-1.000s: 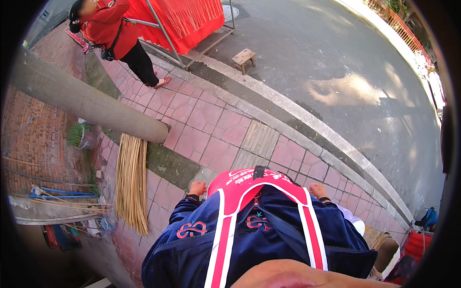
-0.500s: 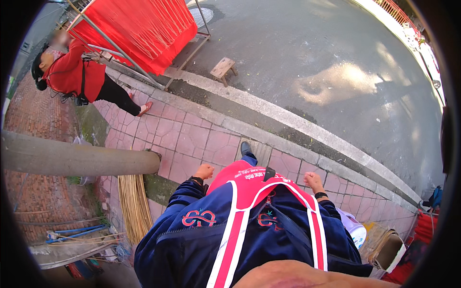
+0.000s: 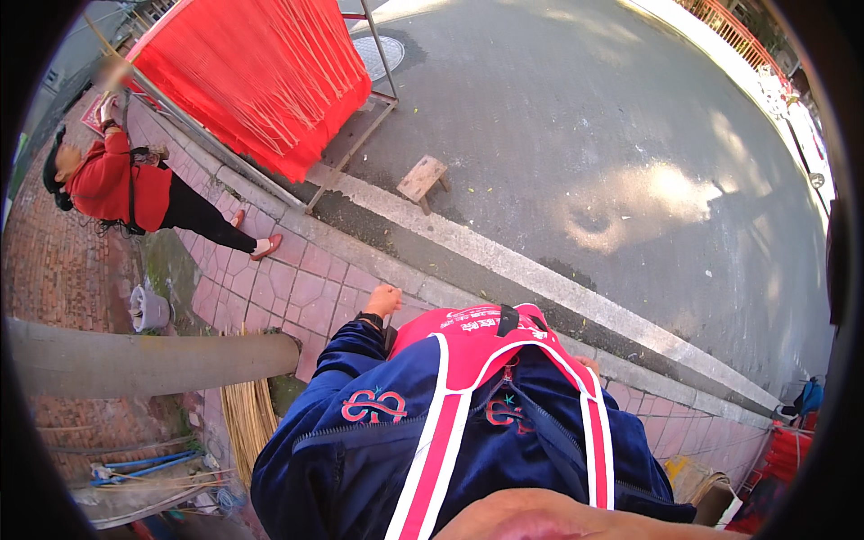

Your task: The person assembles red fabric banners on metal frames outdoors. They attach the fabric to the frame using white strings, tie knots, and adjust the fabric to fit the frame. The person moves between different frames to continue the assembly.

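Observation:
My left hand (image 3: 383, 300) swings beside my waist with its fingers loosely curled, and nothing shows in it. Around its wrist is a dark band. Only a sliver of my right hand (image 3: 589, 364) shows past the edge of the red apron (image 3: 472, 322); its fingers are hidden. The apron, with white-edged straps, hangs over my dark blue jacket (image 3: 360, 459). Neither hand touches anything I can see.
A metal frame hung with red strands (image 3: 261, 81) stands ahead left, near a person in red (image 3: 117, 180). A small wooden stool (image 3: 423, 180) stands on the road. Left are a thick pole (image 3: 153, 362), bundled sticks (image 3: 247, 423) and a white bucket (image 3: 148, 309). Pink paving (image 3: 297, 270) borders the kerb.
I have moved forward along the paving; pole and stool sit lower in view. My left hand has swung forward, my right hand back behind the apron. The person in red has stepped away from the frame.

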`<act>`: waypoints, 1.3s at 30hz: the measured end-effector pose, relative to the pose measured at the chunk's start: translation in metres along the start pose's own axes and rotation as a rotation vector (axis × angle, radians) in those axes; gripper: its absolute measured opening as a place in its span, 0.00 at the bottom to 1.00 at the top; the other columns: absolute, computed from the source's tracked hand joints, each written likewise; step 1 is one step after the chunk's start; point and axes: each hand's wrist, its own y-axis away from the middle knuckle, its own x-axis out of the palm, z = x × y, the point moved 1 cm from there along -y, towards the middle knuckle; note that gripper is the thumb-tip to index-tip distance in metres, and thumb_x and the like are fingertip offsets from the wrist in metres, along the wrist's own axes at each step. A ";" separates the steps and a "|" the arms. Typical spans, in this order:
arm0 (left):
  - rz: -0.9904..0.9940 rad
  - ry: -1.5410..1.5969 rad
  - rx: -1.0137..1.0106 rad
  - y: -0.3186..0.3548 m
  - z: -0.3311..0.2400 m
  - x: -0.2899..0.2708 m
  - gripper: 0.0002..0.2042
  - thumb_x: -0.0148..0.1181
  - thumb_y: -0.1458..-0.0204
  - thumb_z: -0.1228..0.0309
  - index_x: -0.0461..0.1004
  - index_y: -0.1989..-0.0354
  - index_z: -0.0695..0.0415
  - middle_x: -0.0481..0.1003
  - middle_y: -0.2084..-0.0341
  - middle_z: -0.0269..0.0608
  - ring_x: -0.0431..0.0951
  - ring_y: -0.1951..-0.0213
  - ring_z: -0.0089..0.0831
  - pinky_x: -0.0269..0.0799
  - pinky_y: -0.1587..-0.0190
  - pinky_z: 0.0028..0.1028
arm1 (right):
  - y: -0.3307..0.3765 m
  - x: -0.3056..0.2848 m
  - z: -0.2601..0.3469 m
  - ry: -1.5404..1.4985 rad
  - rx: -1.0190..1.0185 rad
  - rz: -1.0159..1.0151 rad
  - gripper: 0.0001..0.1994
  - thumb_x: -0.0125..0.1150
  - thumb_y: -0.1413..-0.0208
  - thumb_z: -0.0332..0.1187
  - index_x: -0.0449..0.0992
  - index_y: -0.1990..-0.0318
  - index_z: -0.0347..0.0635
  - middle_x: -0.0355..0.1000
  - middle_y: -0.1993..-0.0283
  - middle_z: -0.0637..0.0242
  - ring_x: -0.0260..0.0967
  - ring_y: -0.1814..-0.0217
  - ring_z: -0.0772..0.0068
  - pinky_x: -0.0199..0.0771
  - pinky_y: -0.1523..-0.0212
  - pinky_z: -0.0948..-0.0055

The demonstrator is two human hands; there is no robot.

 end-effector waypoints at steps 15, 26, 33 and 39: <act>-0.176 -0.168 -0.127 -0.308 -0.174 0.055 0.27 0.59 0.45 0.58 0.67 0.39 0.58 0.78 0.61 0.46 0.80 0.73 0.35 0.73 0.77 0.32 | -0.377 -0.117 0.141 0.975 -0.451 -0.036 0.15 0.59 0.45 0.39 0.81 0.71 0.34 0.77 0.74 0.63 0.74 0.71 0.71 0.73 0.67 0.67; -0.322 -0.118 0.050 -0.465 -0.466 0.044 0.39 0.61 0.47 0.62 0.48 0.29 0.58 0.81 0.65 0.45 0.81 0.73 0.33 0.77 0.62 0.33 | -0.689 -0.089 0.556 0.014 -0.307 0.090 0.15 0.63 0.45 0.32 0.78 0.51 0.37 0.77 0.62 0.67 0.72 0.67 0.80 0.74 0.66 0.78; -0.236 -0.139 -0.046 -0.610 -0.614 -0.012 0.31 0.58 0.43 0.63 0.57 0.33 0.59 0.78 0.60 0.48 0.82 0.72 0.33 0.74 0.76 0.29 | -0.808 -0.070 0.617 -0.145 -0.058 0.133 0.14 0.62 0.45 0.32 0.78 0.52 0.37 0.77 0.64 0.67 0.74 0.68 0.77 0.76 0.68 0.76; -0.031 -0.542 0.126 -0.717 -0.771 -0.054 0.17 0.58 0.46 0.60 0.79 0.56 0.61 0.81 0.68 0.42 0.83 0.71 0.31 0.76 0.67 0.31 | -0.874 -0.078 0.603 -0.388 0.059 -0.097 0.06 0.54 0.43 0.35 0.72 0.72 0.49 0.66 0.76 0.74 0.65 0.79 0.79 0.64 0.81 0.80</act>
